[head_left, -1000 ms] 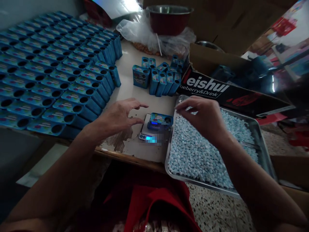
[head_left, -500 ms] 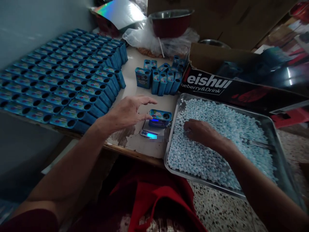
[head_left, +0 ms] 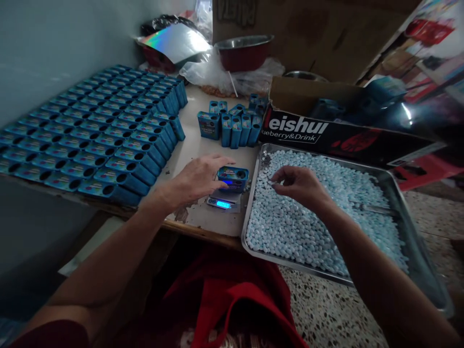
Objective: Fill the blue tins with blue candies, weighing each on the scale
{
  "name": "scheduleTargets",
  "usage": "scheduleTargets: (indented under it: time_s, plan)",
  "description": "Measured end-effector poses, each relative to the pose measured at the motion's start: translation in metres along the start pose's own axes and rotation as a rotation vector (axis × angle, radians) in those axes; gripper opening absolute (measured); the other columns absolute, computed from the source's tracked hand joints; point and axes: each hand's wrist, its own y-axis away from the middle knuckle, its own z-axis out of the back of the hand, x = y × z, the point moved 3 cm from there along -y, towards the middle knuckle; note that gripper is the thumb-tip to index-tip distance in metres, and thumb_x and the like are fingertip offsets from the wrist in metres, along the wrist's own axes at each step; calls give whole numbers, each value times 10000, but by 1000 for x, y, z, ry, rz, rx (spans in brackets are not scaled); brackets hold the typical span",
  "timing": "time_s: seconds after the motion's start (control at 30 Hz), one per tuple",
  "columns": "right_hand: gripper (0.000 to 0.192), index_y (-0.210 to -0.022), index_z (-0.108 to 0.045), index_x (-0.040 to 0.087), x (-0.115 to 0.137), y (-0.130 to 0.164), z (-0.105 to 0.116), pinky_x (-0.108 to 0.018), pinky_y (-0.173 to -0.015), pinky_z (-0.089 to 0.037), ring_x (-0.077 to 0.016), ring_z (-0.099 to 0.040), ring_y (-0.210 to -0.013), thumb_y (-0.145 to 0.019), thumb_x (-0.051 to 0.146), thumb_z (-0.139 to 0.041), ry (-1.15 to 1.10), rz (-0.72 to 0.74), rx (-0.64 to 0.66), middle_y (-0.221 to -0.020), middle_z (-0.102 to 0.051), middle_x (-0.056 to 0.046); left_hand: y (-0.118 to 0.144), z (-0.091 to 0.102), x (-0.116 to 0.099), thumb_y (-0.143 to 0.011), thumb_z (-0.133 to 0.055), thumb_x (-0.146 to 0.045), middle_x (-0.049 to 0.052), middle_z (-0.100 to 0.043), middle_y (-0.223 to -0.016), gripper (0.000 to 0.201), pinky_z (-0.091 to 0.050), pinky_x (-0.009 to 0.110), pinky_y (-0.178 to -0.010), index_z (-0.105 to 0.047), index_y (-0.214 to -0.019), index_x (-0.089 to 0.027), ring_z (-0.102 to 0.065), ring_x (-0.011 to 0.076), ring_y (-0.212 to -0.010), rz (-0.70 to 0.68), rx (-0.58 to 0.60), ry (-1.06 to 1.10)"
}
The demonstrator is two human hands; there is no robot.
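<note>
On a small digital scale (head_left: 220,203) with a lit blue display stands a blue candy box (head_left: 233,180), upright, with a round hole in its top. My left hand (head_left: 199,176) is beside the box's left end, thumb and fingers apart; whether the thumb tip touches the box I cannot tell. To the right, a metal tray (head_left: 250,246) holds a layer of small pale blue and white candies (head_left: 290,237). Just above them is my right hand (head_left: 299,186), its thumb and forefinger pinched on what looks like one candy (head_left: 273,182).
Rows of blue boxes (head_left: 90,140) with holes on top fill the table's left side. Several more boxes (head_left: 235,128) stand behind the scale. A black printed carton (head_left: 348,130) is behind the tray, and a metal scoop (head_left: 375,209) lies among the candies. A red bowl (head_left: 244,53) sits at the back.
My right hand has lifted from the candies, now with a small piece between its fingertips. My left hand remains by the box on the scale. The whole view has shifted slightly.
</note>
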Motion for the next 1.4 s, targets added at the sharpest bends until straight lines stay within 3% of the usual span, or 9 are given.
scheduleTargets:
  time_s: [0.3, 0.6, 0.77, 0.9, 1.0, 1.1, 1.23, 1.3, 1.4]
  plan:
    - [166, -862, -771, 161, 46, -27, -15, -246, -560, -417, -109, -540, -575, -709, 175, -707, -9, 218, -33, -647, -630, 29, 0, -6, 20, -946, -780, -247, 111, -719, -1415, 515, -531, 448, -1155, -680, -1446, -173, -688, 309, -1302, -37, -27, 56]
    - [302, -996, -849, 175, 80, -42, -28, -252, -588, -413, -99, -539, -567, -741, 119, -697, 78, 306, 199, -631, -635, 45, -5, -9, 23, -899, -817, -224, 102, -729, -1386, 555, -545, 403, -1127, -674, -1434, -187, -692, 283, -1283, -68, -11, 120]
    - [311, -1032, -852, 190, 64, -52, -18, -262, -569, -409, -112, -543, -573, -743, 217, -739, -155, 127, 192, -650, -649, 37, -10, -24, 15, -836, -869, -191, 105, -738, -1349, 625, -556, 422, -1109, -666, -1427, -200, -701, 298, -1250, -75, 5, 156]
    - [229, -865, -778, 186, 32, -63, -5, -259, -552, -418, -129, -566, -592, -682, 323, -773, -588, -207, 16, -685, -647, 5, -24, -28, 6, -933, -739, -186, 82, -774, -1225, 350, -592, 387, -1003, -736, -1282, -205, -737, 279, -1138, -98, 93, 79]
    - [229, -786, -694, 193, 19, -84, -7, -254, -533, -383, -123, -521, -588, -681, 394, -725, -681, -207, -21, -702, -603, 3, -44, 4, 22, -929, -728, -241, 68, -775, -1184, 291, -596, 370, -929, -747, -1218, -215, -742, 280, -1079, -42, 99, -77]
    - [233, -889, -733, 183, 25, -119, -16, -267, -557, -372, -140, -499, -598, -747, 362, -686, -545, -99, -25, -681, -584, 8, -74, 70, 62, -934, -720, -283, 135, -732, -1287, 433, -548, 430, -1036, -683, -1340, -138, -690, 329, -1199, 58, -44, -199]
    - [468, -1341, -743, 234, 63, -176, -28, -339, -765, -497, -267, -722, -936, -905, 204, -579, 535, 126, 10, -1027, -794, -103, -119, 152, 131, -963, -654, -306, 113, -677, -1402, 545, -455, 411, -1152, -575, -1460, -97, -621, 244, -1241, 207, -248, -273]
    - [532, -1424, -716, 264, 79, -198, -34, -386, -835, -526, -337, -747, -1092, -914, 174, -597, 833, 161, 100, -1200, -807, -153, -137, 168, 163, -952, -654, -312, 102, -660, -1452, 597, -439, 388, -1160, -543, -1495, -92, -596, 214, -1237, 245, -276, -261]
    - [511, -1388, -749, 239, 91, -218, -36, -420, -874, -543, -392, -744, -1174, -899, 136, -641, 900, 189, 171, -1252, -797, -206, -153, 161, 203, -914, -688, -358, 39, -694, -1413, 598, -459, 322, -1111, -600, -1468, -152, -605, 200, -1233, 231, -179, -241]
